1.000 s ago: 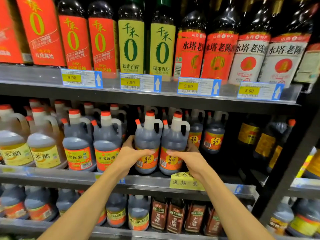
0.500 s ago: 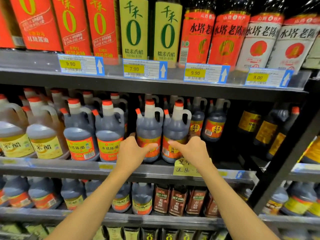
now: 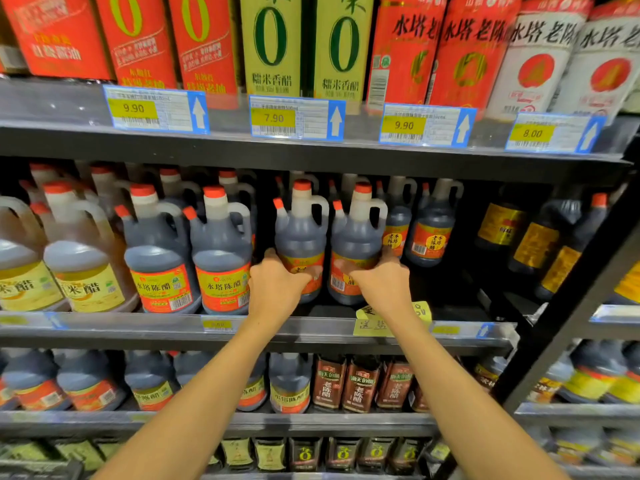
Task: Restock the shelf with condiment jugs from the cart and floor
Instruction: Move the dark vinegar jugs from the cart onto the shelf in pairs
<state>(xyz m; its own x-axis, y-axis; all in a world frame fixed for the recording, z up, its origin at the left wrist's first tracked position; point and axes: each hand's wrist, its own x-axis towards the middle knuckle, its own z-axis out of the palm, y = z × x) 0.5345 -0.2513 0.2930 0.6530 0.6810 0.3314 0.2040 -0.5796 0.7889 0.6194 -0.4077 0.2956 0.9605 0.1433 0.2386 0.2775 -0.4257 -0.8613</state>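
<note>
You are facing a dark metal store rack, with your head at about the height of the middle shelf (image 3: 311, 327). Its front lip carries a clear price rail and a yellow handwritten note (image 3: 372, 327) that hangs just under your right wrist. The shelf above (image 3: 311, 147) is lined with tall bottles (image 3: 270, 43) in red, green and white labels, with four price tags (image 3: 296, 117) clipped along its edge; its underside sits close over the red caps of the jugs below.

Your left hand (image 3: 275, 287) wraps the lower body of the left dark jug (image 3: 300, 237), thumb across the label and the other fingers curled round its left side. Your right hand (image 3: 382, 282) grips the right dark jug (image 3: 358, 240) the same way, fingers folded round its right side. The two jugs stand upright, side by side and nearly touching, set a little back from the shelf's front edge.

To their left two larger dark jugs (image 3: 188, 261) stand at the lip, then pale yellow jugs (image 3: 79, 268). To the right the shelf floor is open and dark up to a slanted black upright (image 3: 571, 313), with smaller dark bottles (image 3: 429, 233) behind. Lower shelves (image 3: 242, 422) hold more jugs and brown pouches (image 3: 360, 382).
</note>
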